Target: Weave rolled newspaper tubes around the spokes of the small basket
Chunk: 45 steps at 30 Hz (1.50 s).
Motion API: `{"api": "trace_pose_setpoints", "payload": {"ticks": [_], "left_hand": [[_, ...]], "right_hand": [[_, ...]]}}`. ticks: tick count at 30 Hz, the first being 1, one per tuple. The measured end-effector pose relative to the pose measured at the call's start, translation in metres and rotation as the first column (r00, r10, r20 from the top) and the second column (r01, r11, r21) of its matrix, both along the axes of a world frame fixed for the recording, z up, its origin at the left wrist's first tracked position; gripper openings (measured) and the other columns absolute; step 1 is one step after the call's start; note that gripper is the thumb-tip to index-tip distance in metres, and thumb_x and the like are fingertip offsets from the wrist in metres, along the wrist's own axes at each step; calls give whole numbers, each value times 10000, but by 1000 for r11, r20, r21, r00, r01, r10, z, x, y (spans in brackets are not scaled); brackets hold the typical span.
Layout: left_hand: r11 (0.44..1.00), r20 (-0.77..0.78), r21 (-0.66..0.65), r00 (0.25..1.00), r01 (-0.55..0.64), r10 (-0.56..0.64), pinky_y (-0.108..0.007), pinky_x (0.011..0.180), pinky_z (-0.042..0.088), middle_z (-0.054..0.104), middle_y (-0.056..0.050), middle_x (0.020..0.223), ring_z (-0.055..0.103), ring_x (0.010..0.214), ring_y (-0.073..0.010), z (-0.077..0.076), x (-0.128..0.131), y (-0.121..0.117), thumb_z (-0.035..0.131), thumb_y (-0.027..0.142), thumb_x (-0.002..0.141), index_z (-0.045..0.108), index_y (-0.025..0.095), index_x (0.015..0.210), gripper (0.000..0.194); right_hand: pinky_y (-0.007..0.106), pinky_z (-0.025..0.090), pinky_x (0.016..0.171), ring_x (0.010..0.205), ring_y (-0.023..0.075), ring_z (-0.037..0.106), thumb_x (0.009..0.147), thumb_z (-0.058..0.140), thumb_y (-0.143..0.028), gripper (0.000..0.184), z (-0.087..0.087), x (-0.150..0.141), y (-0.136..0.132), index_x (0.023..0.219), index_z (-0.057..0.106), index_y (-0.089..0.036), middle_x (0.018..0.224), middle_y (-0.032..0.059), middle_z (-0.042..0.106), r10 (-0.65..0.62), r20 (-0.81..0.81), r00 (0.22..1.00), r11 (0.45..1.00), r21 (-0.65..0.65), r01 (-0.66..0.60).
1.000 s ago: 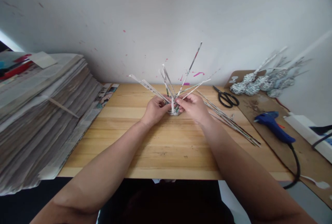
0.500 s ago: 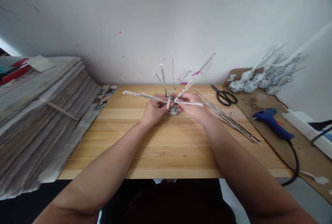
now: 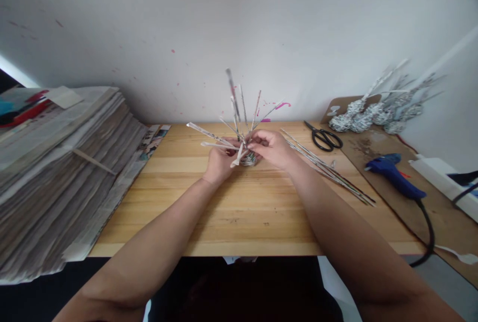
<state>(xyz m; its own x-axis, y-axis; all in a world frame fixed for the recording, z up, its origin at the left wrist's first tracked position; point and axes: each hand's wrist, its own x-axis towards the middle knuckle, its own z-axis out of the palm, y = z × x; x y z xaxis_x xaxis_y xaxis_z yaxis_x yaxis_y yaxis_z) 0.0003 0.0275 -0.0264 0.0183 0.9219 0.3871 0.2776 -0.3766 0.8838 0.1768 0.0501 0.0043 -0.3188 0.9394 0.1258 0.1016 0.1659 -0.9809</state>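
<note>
Head view. Against half a second earlier, the pale strand lying out over the right hand's fingers no longer shows there. A blurred upright strand (image 3: 232,92) now stands at the back, leaning slightly left, and a front strand (image 3: 239,156) points toward the wearer. Fan of rolled-paper spokes sits differently around the centre. My reading: strands are being shifted round the small woven newspaper base (image 3: 248,160), perhaps with the piece turned; the weave is in progress, spokes still long and loose.

Base located mid-bench (image 3: 239,217), toward the back, between the hands; cannot tell if it rests on the wood or is held just above.

Grip, left hand (image 3: 222,161): fingers curled closed round the base's left side, steadying it, spokes fanning out over them. Grip, right hand (image 3: 274,148): thumb and fingertips nearly together, pinching at the roots of the spokes; which strand lies between them is too small to tell.

Just right of that hand: loose paper rods (image 3: 328,172). Beyond them, black scissors (image 3: 316,131), untouched.
</note>
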Motion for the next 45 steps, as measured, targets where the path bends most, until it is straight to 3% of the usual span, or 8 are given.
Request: {"api": "trace_pose_setpoints", "payload": {"ticks": [3, 9, 16, 22, 28, 33, 39, 45], "left_hand": [[1000, 32, -17, 999, -11, 11, -348, 773, 568, 762, -73, 902, 679, 898, -225, -3, 1, 1, 823, 410, 727, 790, 204, 763, 212], [999, 3, 30, 1000, -28, 27, -349, 808, 556, 757, -65, 864, 675, 920, -226, -4, 2, 2, 803, 316, 750, 792, 203, 765, 115], [999, 28, 30, 999, 23, -24, -331, 638, 500, 732, -62, 802, 629, 708, -181, -8, 1, 5, 802, 391, 774, 796, 213, 779, 177], [1000, 44, -21, 999, 19, -18, -358, 667, 524, 741, -86, 885, 660, 795, -214, -12, 1, 5, 807, 466, 767, 792, 225, 836, 251], [994, 22, -80, 998, 67, -66, -350, 641, 507, 738, -80, 847, 626, 699, -185, -8, 0, 4, 779, 440, 797, 787, 203, 869, 248], [999, -32, 12, 999, 32, -32, -365, 736, 527, 754, -85, 888, 647, 827, -214, -4, -1, 4, 793, 332, 777, 794, 205, 815, 133], [993, 20, -13, 993, 119, -119, -313, 671, 500, 768, -57, 864, 662, 784, -192, 0, 2, 3, 765, 365, 807, 800, 192, 845, 181], [997, 40, 2, 996, 79, -79, -311, 718, 522, 753, -39, 843, 656, 797, -184, -1, 2, 2, 782, 341, 775, 799, 204, 809, 143]], "right_hand": [[212, 473, 518, 557, 107, 585, 748, 704, -208, 115, -2, -2, 0, 856, 665, -205, 683, -40, 672, -2, -1, 1000, 1000, 30, 2], [212, 481, 488, 507, 106, 585, 811, 645, -155, 96, -1, -10, -5, 885, 625, -212, 658, -43, 662, -182, 54, 982, 983, 10, 182], [243, 600, 602, 601, 117, 667, 801, 736, -114, 97, 7, 5, -4, 870, 698, -170, 697, 8, 728, 53, -69, 996, 981, -181, -65], [216, 585, 507, 534, 123, 682, 818, 752, -158, 125, 3, 5, -2, 788, 633, -184, 610, -16, 708, -30, -108, 994, 979, -203, 8], [215, 605, 516, 546, 112, 681, 834, 766, -196, 105, 2, 4, -3, 840, 663, -178, 645, -12, 711, 22, -97, 995, 987, -158, -37], [214, 610, 531, 561, 102, 681, 849, 749, -190, 97, 1, 7, -1, 884, 659, -180, 739, 7, 746, 73, -54, 996, 990, -119, -79], [227, 611, 569, 563, 124, 695, 895, 628, -132, 81, 3, 12, 0, 892, 676, -197, 602, -20, 696, 127, 32, 991, 986, -115, -122], [242, 568, 552, 541, 130, 658, 847, 659, -144, 89, 0, 6, -5, 828, 707, -217, 638, -20, 694, -39, 148, 988, 997, 68, 29]]}}
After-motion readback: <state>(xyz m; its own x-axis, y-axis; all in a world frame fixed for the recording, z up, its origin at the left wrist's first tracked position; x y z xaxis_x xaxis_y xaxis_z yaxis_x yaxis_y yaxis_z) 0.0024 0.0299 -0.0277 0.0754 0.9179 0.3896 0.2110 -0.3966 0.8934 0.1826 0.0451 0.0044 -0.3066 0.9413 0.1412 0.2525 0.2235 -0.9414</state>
